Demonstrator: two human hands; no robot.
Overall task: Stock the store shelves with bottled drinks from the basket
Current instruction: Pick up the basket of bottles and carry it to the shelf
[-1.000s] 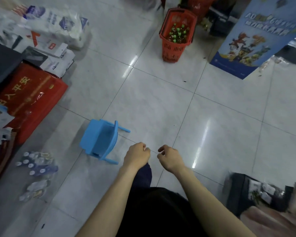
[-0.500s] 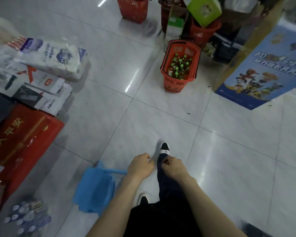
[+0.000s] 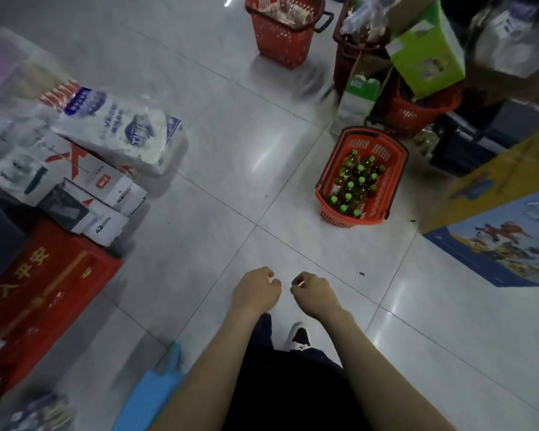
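Approach step: left hand (image 3: 255, 292), right hand (image 3: 315, 294) clenched, empty, well short of basket (image 3: 336, 216); next, grasp bottles (image 3: 360, 181) inside

A red plastic basket (image 3: 337, 216) stands far right on the pale tiled floor (image 3: 231, 213), packed with upright green-capped amber bottles (image 3: 361, 180). Near, the left hand (image 3: 255, 293) and right hand (image 3: 316, 295) hover side by side, fingers curled, holding nothing.
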